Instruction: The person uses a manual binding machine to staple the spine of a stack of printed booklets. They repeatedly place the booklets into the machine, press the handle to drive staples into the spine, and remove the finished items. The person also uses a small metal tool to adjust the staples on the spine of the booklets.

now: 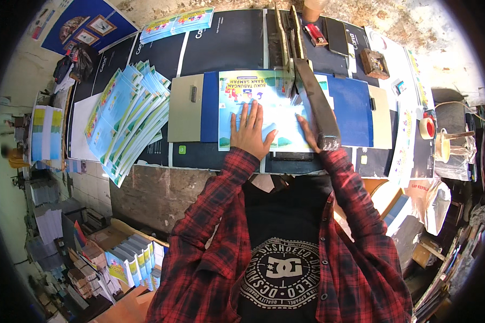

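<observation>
A printed sheet (285,116) with a bright, colourful design lies flat near the middle of the tabletop (229,43), its heading upside down from the person's side and part of its surface washed out by glare. The left hand (248,129) rests palm down on it, fingers spread and pointing away from the body, thumb stretched out to the right. The right hand (311,135) is at the right part of the sheet, one digit visible along it; a long dark lever (318,102) hides the other fingers, so whether they are spread or gripping something cannot be told. That lever slants from a metal frame (286,40) at the far edge down to near the right wrist. Beneath and beside the sheet runs a blue board (355,116), with a beige panel (185,107) at the left and another at the right. Farther left, a loose fan of printed sheets (129,118) overhangs the near edge, and a neat pile of sheets (178,25) sits along the far edge. Beyond the lever on the right are a small red box (314,35), a dark flat case (337,36) and a wooden block (375,63). A roll of tape (427,128) lies at the far right.
</observation>
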`<state>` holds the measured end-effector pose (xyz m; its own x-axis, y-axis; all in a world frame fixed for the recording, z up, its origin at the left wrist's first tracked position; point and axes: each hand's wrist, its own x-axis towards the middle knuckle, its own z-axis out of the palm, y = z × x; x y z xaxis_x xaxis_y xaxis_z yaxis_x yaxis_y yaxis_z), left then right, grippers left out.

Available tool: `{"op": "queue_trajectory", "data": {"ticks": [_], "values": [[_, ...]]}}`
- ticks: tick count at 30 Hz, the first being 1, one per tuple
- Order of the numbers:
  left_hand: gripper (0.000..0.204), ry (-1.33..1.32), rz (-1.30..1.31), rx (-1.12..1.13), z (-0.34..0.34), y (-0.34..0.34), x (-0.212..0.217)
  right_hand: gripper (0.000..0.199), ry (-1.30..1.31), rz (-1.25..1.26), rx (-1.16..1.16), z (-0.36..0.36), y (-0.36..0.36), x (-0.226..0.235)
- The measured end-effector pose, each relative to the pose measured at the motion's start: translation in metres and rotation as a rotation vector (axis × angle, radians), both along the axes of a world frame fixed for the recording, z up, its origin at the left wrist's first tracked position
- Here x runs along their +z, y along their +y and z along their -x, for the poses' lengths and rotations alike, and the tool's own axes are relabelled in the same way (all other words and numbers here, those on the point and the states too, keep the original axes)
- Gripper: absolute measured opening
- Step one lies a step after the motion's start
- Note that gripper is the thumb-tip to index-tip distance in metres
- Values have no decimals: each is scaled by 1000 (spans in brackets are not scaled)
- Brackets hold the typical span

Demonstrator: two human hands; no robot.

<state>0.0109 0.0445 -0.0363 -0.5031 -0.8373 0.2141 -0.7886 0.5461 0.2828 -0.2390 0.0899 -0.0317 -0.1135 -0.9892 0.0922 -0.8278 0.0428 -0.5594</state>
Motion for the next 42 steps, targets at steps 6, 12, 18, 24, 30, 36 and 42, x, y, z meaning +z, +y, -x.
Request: {"op": "queue_trajectory", "data": {"ticks": [6, 12, 18, 24, 30, 36, 42], "values": [[80, -37, 15, 24, -3, 2, 9, 46, -134, 422, -92, -23, -27, 193], [79, -52, -13, 36, -5, 3, 2, 60, 179, 248, 234, -92, -33, 263], [78, 9, 24, 19, 1, 3, 10, 88, 444, 66, 94, -115, 24, 106], [69, 123, 48, -21, -4, -21, 19, 80, 158, 109, 259, -99, 10, 179], [75, 47, 74, -146, -6, -63, 40, 52, -646, 9, 246, -30, -50, 232], [71, 156, 168, -216, -7, -64, 19, 31, -389, 246, -284, 13, -10, 147], [85, 34, 40, -184, 20, -34, 14, 42, -418, 332, -4, -54, -23, 253]]}}
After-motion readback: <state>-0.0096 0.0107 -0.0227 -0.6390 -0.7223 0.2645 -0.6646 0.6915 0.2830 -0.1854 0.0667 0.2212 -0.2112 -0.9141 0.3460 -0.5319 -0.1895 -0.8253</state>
